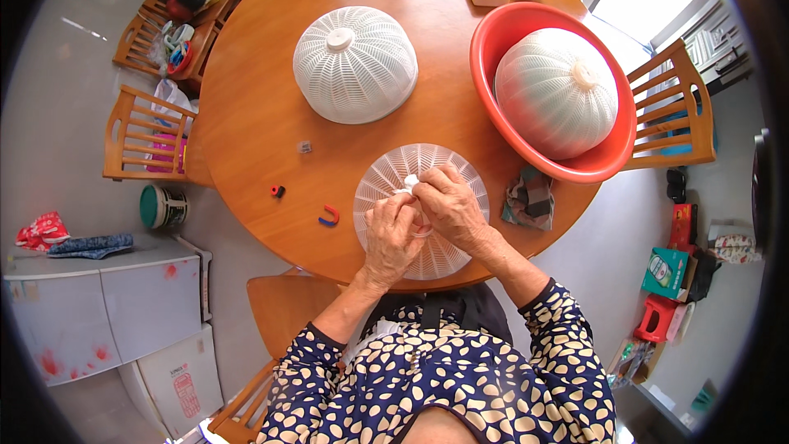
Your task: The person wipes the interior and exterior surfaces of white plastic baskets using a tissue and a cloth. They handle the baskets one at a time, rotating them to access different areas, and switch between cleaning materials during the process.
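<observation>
Pinching a small white piece (411, 182) above the mesh cover (380, 177), the left hand (393, 237) and right hand (450, 205) are holding it between closed fingers, probably for steadiness; beyond the cover a white dome (355, 70) is standing, rightward a red basin (508, 43) is cradling another dome (557, 94).

Along the left of the bench (246, 94), a broad lane is left open, broken only by low pieces: a small clear packet (305, 147), a red-and-black piece (278, 191) and a blue-and-red horseshoe shape (329, 215). Farther in, the way is blocked by a white mesh dome (355, 74). Between it and the red basin (486, 86), passage is allowed toward the far edge. The right is obstructed by the basin, and the middle of the near mesh cover (378, 212) is crowded by the fingers (440, 180).
</observation>
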The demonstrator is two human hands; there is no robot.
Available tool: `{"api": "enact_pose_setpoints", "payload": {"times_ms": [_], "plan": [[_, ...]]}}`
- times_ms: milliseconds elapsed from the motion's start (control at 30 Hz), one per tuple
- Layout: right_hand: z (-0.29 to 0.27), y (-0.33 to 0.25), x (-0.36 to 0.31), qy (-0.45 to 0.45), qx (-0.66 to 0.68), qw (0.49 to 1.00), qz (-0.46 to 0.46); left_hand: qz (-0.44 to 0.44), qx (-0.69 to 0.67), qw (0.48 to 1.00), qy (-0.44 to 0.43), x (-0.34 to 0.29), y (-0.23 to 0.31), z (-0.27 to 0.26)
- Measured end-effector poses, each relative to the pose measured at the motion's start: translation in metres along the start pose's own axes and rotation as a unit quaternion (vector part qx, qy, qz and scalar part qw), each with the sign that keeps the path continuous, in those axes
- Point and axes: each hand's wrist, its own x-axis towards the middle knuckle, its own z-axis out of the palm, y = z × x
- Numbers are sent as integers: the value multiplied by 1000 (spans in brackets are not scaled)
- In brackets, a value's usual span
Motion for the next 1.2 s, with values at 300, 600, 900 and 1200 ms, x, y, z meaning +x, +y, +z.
{"api": "enact_pose_setpoints", "payload": {"times_ms": [300, 600, 900, 1200], "plan": [[-20, 47, -31, 136, -5, 973, 187, 20, 58, 998, -13, 6, 12, -6], [-26, -31, -81, 107, -41, 992, 55, 32, 70, 997, -18, 4, 9, -2], [-19, 11, -44, 140, -12, 986, 95, 46, 38, 998, -24, 7, 7, -1], [-32, -2, -75, 198, 43, 968, 147, 19, 68, 996, 55, 25, 3, -17]]}}
